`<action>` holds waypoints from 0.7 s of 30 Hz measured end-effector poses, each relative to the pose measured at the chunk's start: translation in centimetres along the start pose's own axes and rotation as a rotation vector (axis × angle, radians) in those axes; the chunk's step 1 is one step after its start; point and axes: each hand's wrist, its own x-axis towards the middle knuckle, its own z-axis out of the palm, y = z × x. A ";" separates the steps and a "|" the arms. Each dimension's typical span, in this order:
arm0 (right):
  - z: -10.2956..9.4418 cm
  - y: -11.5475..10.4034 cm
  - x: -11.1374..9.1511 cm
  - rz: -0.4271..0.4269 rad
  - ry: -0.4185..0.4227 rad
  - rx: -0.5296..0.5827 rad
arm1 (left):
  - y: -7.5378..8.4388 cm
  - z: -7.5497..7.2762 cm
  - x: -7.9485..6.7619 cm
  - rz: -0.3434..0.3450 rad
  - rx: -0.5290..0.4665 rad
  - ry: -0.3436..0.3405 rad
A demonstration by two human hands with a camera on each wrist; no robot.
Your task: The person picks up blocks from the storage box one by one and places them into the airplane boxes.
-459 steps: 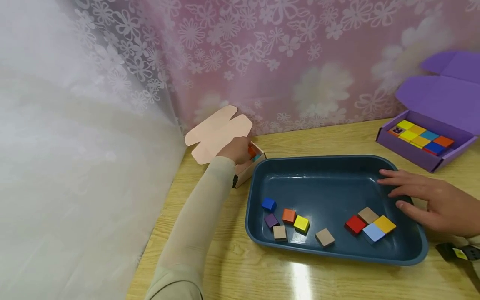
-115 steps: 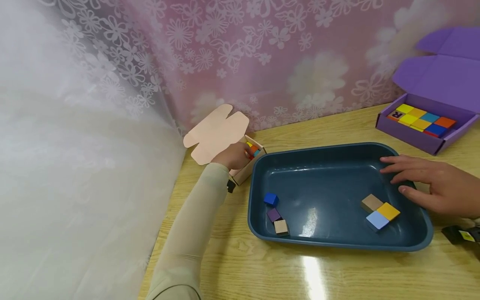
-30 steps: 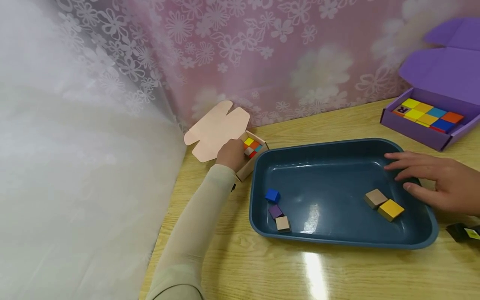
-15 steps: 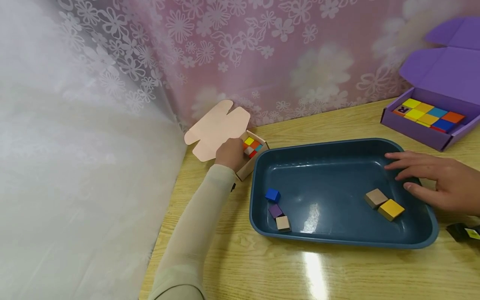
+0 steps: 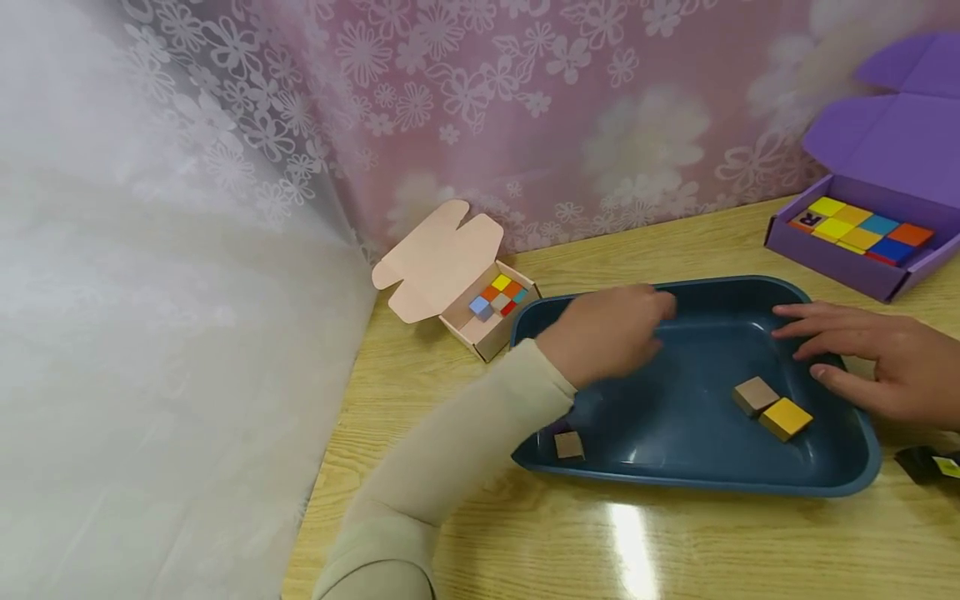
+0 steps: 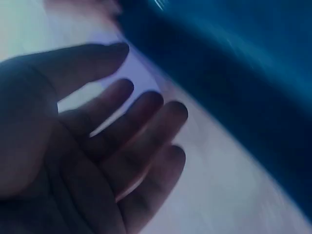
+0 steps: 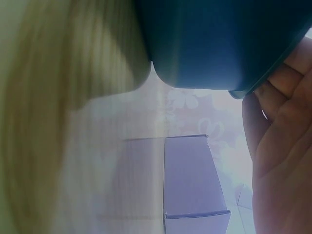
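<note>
My left hand (image 5: 611, 333) is above the left half of the dark blue tray (image 5: 697, 483), its fingers loosely bent with nothing between them in the left wrist view. My right hand (image 5: 881, 358) rests on the tray's right rim with its fingers spread. Near that hand, a plain wooden block (image 5: 755, 395) and a yellow block (image 5: 786, 418) lie side by side in the tray. Another wooden block (image 5: 569, 445) lies by the tray's left end, with a mostly hidden purple block (image 5: 557, 427) behind it. The lidded beige box (image 5: 491, 340) holds several coloured blocks, including a light blue one (image 5: 481, 308).
An open purple box (image 5: 828, 262) with rows of coloured blocks stands at the back right. A pink flowered curtain (image 5: 660, 167) hangs behind the wooden table (image 5: 420, 400), and a white sheet (image 5: 172, 333) at the left.
Over the longer span, the red, orange, light blue, another yellow and one wooden block left the tray; the light blue one shows in the beige box. My left hand has just moved right from the box.
</note>
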 end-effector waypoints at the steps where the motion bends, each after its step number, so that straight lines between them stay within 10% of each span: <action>1: 0.0 0.0 0.0 -0.002 0.001 0.003 | 1.7 0.1 0.5 0.056 0.025 -0.060; 5: -0.1 0.1 0.0 -0.026 0.000 0.025 | 7.5 1.0 2.1 0.266 0.125 -0.223; 9: 0.0 0.2 0.2 -0.045 -0.016 0.041 | 10.3 2.1 2.8 0.357 0.205 -0.236; 21: 0.0 0.6 -0.3 -0.042 0.002 0.022 | 8.5 1.7 2.8 0.311 0.188 -0.189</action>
